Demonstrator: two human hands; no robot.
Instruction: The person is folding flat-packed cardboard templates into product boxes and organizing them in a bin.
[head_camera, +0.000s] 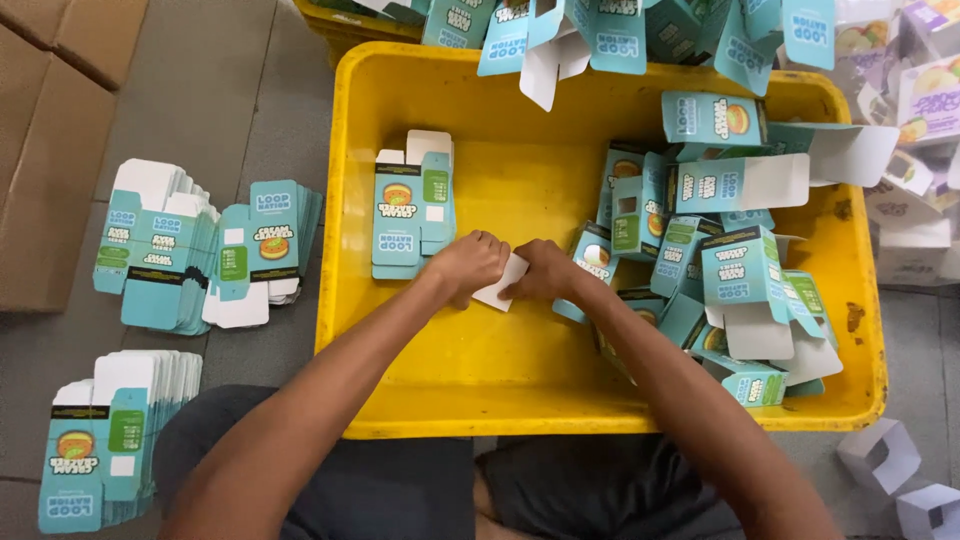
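Your left hand (470, 265) and right hand (545, 272) both pinch one small teal-and-white cardboard carton (500, 285) over the yellow plastic tub (400, 90). Press too hard and its white flap could crease.

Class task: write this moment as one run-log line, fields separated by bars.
left hand and right hand: both gripping white carton flap | over yellow tub | flat cartons left, folded cartons right

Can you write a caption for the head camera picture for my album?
Both hands fold a small carton over a yellow tub of teal cartons.
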